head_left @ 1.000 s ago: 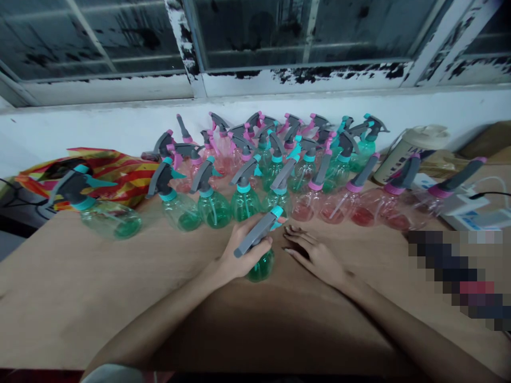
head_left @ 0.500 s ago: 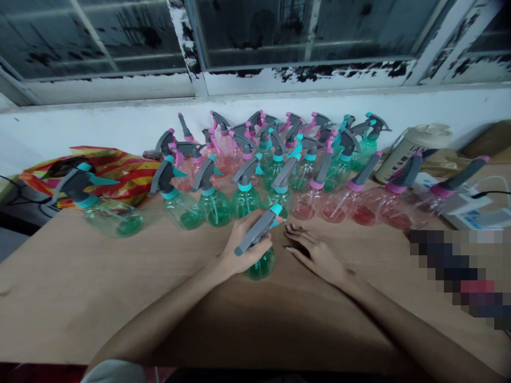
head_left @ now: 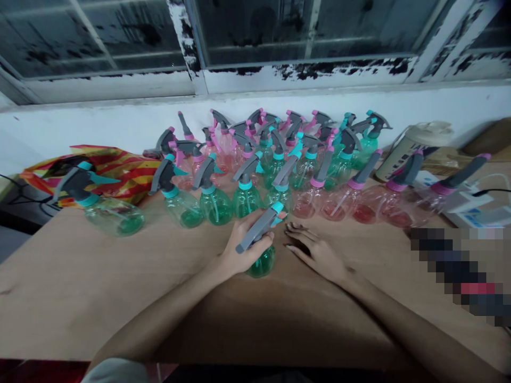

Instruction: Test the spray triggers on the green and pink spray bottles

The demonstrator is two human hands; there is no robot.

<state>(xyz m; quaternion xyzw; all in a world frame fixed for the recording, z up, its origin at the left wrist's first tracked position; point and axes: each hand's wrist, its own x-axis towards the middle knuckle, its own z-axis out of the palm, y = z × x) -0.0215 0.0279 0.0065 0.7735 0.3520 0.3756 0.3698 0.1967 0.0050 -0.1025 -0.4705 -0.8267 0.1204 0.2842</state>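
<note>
My left hand point(head_left: 239, 246) is wrapped round a green spray bottle point(head_left: 261, 261) with a grey trigger head and teal collar, standing on the wooden table point(head_left: 120, 298). My right hand point(head_left: 315, 250) lies flat on the table just right of that bottle, fingers stretched out and holding nothing. Right behind both hands stands a row of green spray bottles point(head_left: 215, 205), and to its right a row of pink spray bottles point(head_left: 339, 205).
More green and pink bottles crowd the back by the white wall point(head_left: 99, 125). A lone green bottle point(head_left: 112, 215) stands at the left before a red-and-yellow striped bag point(head_left: 120, 167). A beige jug point(head_left: 411, 146) and a white device with a cable point(head_left: 471, 210) sit at the right.
</note>
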